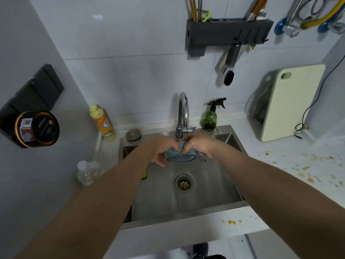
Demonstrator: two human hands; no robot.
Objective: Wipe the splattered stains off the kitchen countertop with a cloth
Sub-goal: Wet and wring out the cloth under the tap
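Left grip (162, 148): you're clutching the bunched blue cloth (182, 153).
Right grip (198, 145): pinching the same cloth, under the tap (183, 114).
Desk (291, 165): yellow-brown stains (308, 171) at your right.

The sink (186, 206) is showing brushed, matt steel, while the tap (183, 111) above it is gleaming as polished chrome. The cloth (182, 153) is looking like woven blue fabric with a darker mesh edge. The table (291, 176) is appearing smooth and pale, speckled with stains (308, 171). The cutting board (291, 101) is looking like matt cream plastic, the spray bottle (209, 117) like glossy green plastic
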